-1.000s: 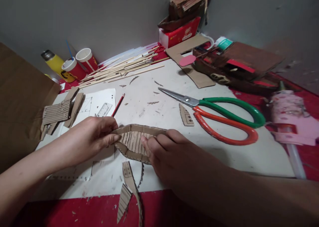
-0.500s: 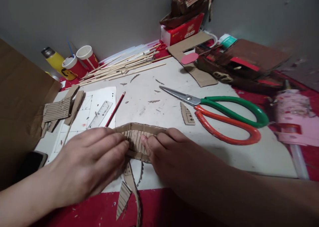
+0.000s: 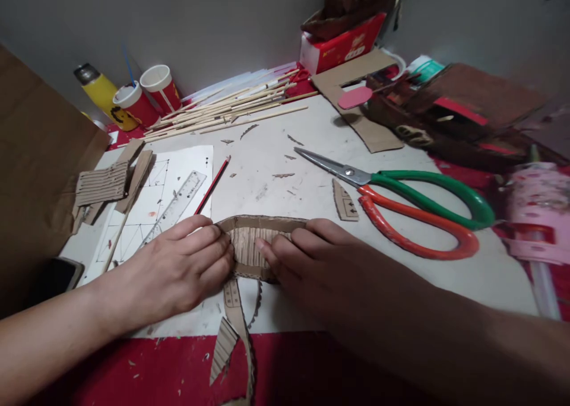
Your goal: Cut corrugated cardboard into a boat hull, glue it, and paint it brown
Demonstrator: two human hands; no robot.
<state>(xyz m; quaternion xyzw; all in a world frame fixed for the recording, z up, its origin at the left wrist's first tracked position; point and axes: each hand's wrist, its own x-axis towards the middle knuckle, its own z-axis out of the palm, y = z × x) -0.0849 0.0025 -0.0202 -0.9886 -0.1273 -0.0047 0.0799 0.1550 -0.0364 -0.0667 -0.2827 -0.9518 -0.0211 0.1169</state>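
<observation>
A small cardboard boat-like shape (image 3: 249, 249) with a ribbed floor and low curved walls lies on the pale sheet. My left hand (image 3: 187, 263) is closed over its left end, fingers curled on the wall. At the other end my right hand (image 3: 303, 254) grips the wall, its thumb reaching inside over the ribbed floor. Both ends of the shape are hidden under my hands. Just below it, a thin curved cardboard strip (image 3: 238, 317) and a pointed ribbed scrap (image 3: 223, 349) hang toward the red cloth.
Large scissors (image 3: 351, 173) with green and orange handles lie at right, beside a cardboard scrap (image 3: 344, 201). At left are a pencil (image 3: 212, 185), a clear ruler (image 3: 178, 201) and cardboard pieces (image 3: 102, 183). Behind are wooden sticks (image 3: 222, 112), cups (image 3: 160, 88) and a brown model boat (image 3: 481, 106).
The view has shifted slightly, so the scissors and boat sit further right. My left hand has moved a little along the wall; both hands stay on the cardboard shape.
</observation>
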